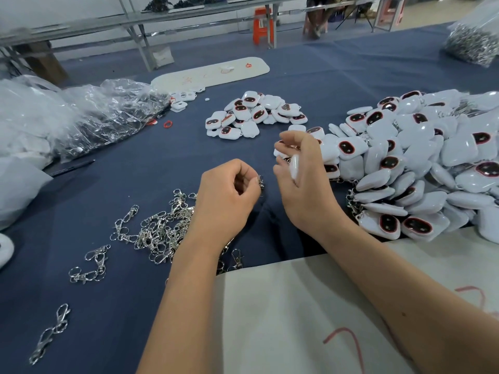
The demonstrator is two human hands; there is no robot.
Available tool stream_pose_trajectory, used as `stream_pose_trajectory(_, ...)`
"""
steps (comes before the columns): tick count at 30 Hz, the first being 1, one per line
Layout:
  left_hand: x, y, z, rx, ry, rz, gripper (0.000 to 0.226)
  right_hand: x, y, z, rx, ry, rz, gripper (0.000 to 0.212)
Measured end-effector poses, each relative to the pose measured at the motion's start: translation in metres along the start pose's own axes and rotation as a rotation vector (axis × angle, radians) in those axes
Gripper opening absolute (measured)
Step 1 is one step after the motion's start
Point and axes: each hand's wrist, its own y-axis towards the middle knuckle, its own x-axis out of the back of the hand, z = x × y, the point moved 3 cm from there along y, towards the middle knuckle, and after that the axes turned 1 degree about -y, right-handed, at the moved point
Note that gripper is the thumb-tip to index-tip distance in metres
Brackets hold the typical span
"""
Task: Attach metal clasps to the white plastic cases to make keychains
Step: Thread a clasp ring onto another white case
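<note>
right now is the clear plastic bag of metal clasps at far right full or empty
Full: the clear plastic bag bulges with silvery metal clasps heaped inside.

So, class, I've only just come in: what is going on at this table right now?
A person is making keychains on a blue cloth-covered table. The left hand pinches a metal clasp, while the right hand holds a white plastic case; the two are close but not yet joined. Loose clasps lie to the left, a small pile of cases sits ahead, and a big heap of cases lies to the right.
</note>
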Motion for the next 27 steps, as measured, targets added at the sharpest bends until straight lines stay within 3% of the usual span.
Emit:
stream_pose_trajectory(5,0.0,0.0,0.0,-0.017,0.012,-0.009,0.023,0.008,0.002,0.001,-0.096,0.27,-0.17,0.029)
stream_pose_trajectory(9,0.0,0.0,0.001,-0.033,0.026,-0.002,0.024,0.013,0.003,-0.001,-0.153,0.233,-0.184,0.028)
stream_pose_trajectory(11,-0.001,0.0,-0.001,-0.038,0.025,0.02,0.025,0.012,0.004,-0.004,-0.173,0.179,-0.174,0.028)
stream_pose_trajectory(15,-0.002,-0.001,-0.002,-0.042,0.022,0.062,0.024,0.009,0.007,-0.011,-0.237,0.131,-0.106,0.009)
stream_pose_trajectory(18,-0.003,-0.001,-0.003,-0.053,0.02,0.081,0.025,0.006,0.008,-0.016,-0.309,0.188,-0.075,0.024)
stream_pose_trajectory(22,-0.004,-0.001,-0.003,-0.061,0.019,0.09,0.025,0.006,0.011,-0.02,-0.337,0.176,-0.055,0.014)
stream_pose_trajectory(27,-0.004,-0.002,-0.004,-0.066,0.016,0.1,0.024,0.004,0.011,-0.019,-0.324,0.111,0.033,0.022)
